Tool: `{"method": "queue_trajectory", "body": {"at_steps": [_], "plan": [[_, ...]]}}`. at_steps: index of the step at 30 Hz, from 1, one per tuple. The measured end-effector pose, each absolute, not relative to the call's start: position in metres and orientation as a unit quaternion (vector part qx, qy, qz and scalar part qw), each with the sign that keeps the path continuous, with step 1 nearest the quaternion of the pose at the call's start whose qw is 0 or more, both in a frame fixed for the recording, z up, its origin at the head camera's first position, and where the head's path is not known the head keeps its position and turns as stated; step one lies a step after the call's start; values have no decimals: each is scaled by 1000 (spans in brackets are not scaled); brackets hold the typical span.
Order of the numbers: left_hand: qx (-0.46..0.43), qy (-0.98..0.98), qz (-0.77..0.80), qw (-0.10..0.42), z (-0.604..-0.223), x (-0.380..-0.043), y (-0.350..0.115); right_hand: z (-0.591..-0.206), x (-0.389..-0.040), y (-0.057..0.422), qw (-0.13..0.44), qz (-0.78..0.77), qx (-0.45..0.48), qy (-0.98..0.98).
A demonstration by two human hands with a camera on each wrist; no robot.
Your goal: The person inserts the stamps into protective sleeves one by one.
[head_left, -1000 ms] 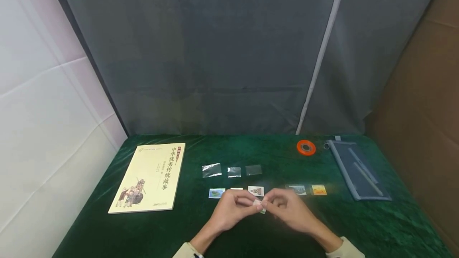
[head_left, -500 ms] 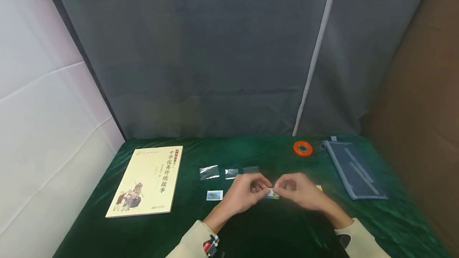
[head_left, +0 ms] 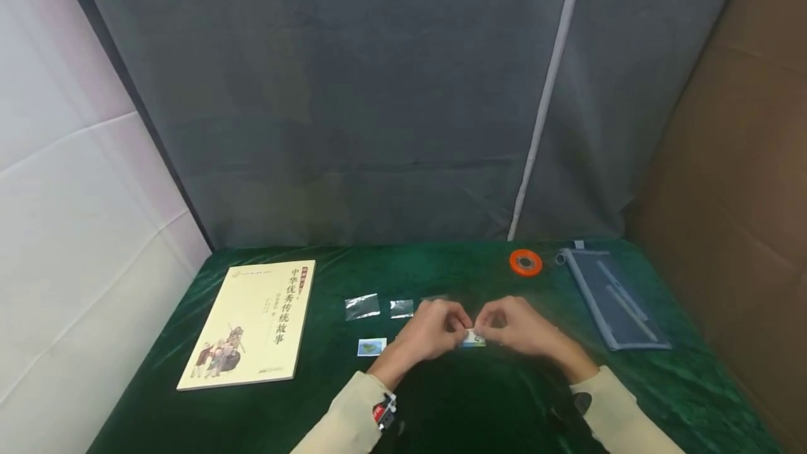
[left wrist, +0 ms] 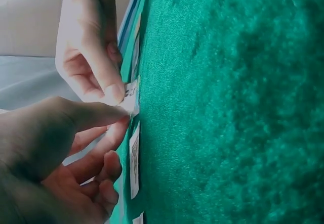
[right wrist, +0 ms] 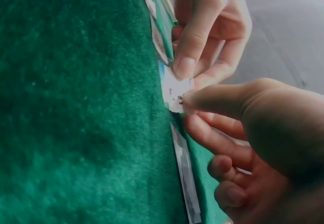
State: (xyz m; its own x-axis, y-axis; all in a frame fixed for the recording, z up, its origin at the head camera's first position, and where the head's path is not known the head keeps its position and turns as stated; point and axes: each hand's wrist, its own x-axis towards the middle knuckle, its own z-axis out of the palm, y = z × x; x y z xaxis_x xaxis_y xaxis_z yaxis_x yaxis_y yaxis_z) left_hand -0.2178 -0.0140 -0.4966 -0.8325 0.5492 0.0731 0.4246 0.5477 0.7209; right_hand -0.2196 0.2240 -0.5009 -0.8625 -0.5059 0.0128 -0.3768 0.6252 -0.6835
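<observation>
Between my two hands is a small postage stamp (head_left: 474,340) with a perforated edge and a printed number, just over or on the green cloth. My left hand (head_left: 431,330) pinches its left side between thumb and finger. On the right side, my right hand (head_left: 522,328) pinches it the same way. Both wrist views show the thumbs on the near face of the stamp (right wrist: 174,90). Another stamp (left wrist: 134,161) lies on the cloth near my left fingers, and one more (right wrist: 186,176) near my right. A blue-green stamp (head_left: 372,347) lies left of my hands.
Clear plastic sleeves (head_left: 362,307) lie in a row beyond my hands, the rightmost partly covered. A cream book (head_left: 249,324) is at left. At the back right are an orange tape roll (head_left: 526,263) and a blue mesh pouch (head_left: 618,300) with slender items inside.
Both hands have moved forward over the row of stamps, still pinching the stamp, which has gone from tilted to squarer. They now cover most of the row. The head view has shifted slightly.
</observation>
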Motion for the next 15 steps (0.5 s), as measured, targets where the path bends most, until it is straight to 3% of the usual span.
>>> {"method": "queue_trajectory", "body": {"at_steps": [6,15], "plan": [[266,888,367,76,-496,-217,-10,-504,-216,221,36,-310,-250,917],[252,917,308,24,-499,-218,-12,-504,-212,215,16,-297,-223,928]]}}
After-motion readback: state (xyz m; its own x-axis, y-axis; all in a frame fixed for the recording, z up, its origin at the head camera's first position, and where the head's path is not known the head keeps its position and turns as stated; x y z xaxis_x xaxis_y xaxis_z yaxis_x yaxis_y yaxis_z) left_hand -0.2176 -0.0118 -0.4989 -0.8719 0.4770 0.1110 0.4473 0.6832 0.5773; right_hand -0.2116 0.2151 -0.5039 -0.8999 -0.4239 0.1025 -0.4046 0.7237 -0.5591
